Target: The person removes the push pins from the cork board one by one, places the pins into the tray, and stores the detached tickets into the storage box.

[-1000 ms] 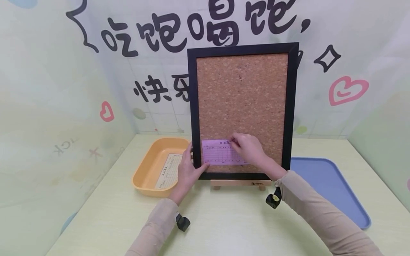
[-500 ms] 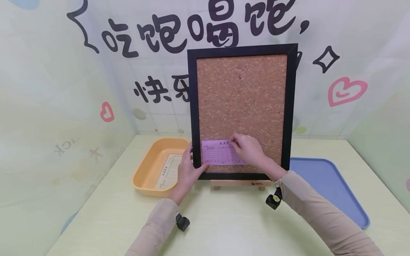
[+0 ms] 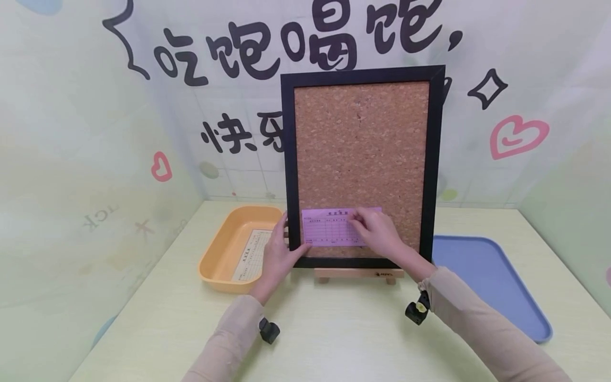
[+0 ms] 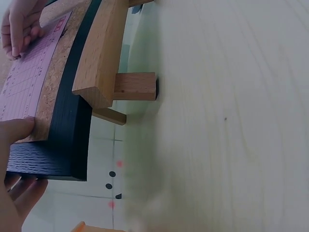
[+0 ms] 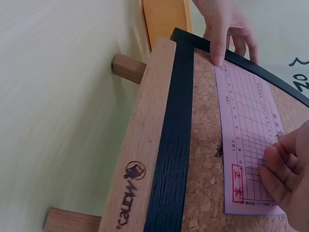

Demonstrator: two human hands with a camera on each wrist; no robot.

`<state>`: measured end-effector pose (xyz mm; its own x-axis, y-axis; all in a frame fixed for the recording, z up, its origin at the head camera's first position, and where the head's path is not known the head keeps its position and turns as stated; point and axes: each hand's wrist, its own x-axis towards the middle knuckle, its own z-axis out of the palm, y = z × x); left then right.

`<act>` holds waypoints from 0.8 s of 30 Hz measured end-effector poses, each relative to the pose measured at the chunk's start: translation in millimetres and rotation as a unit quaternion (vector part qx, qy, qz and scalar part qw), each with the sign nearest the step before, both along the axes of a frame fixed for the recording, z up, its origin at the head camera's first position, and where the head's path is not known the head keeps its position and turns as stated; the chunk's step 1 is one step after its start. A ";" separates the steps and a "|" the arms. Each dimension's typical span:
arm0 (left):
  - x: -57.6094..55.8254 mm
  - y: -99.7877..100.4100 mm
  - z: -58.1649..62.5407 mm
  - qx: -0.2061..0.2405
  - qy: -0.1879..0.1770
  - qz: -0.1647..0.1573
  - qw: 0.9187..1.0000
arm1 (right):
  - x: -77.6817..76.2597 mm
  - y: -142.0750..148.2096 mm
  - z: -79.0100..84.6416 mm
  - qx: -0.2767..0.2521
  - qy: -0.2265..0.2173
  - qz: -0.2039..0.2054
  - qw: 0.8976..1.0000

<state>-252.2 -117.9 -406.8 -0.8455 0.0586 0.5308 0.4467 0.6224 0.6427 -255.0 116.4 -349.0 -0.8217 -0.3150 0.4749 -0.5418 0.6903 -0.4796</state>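
A cork board in a black frame stands tilted back on a small wooden stand. My left hand grips its lower left edge, fingers behind the frame and thumb pressing the corner of a purple printed form. The form lies flat and sideways across the lower cork. Over its right half hovers my right hand, fingers loosely curled. A tiny pale thing, perhaps a clear push pin, shows at the form's top edge beside the right fingertips. They look just apart from it.
To the left an orange tray has a cream printed form lying in it. A blue tray lies on the table at the right, partly behind my right arm. The back wall carries black lettering.
My right hand has shifted slightly right and away from the form's top middle, uncovering the form's top right corner. My left hand keeps its hold on the board.
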 end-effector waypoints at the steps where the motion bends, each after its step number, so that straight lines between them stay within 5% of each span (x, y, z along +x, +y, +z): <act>1: 0.1 -1.1 0.5 -0.002 0.001 -0.004 1.000 | 1.2 1.2 -0.8 -0.001 -0.002 0.000 1.000; 6: -1.6 -8.3 4.8 -0.025 0.011 -0.013 1.000 | 5.0 7.5 -5.3 -0.004 -0.010 0.001 1.000; 11: -3.5 -14.0 16.4 -0.057 0.067 0.001 0.996 | 7.2 12.2 -9.0 -0.004 -0.012 0.003 1.000; 18: -6.5 -16.3 36.8 -0.124 0.173 0.023 0.977 | 8.0 13.2 -9.1 0.006 -0.022 -0.001 1.000; 24: -9.1 -11.6 52.3 -0.195 0.189 -0.017 0.962 | 8.5 13.3 -8.1 0.013 -0.028 -0.003 1.000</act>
<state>-261.4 -129.6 -354.5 -0.5904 0.3399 0.7320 0.6270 0.7643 0.1509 -246.4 129.6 -357.1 -0.8483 -0.3218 0.4205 -0.5111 0.7052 -0.4914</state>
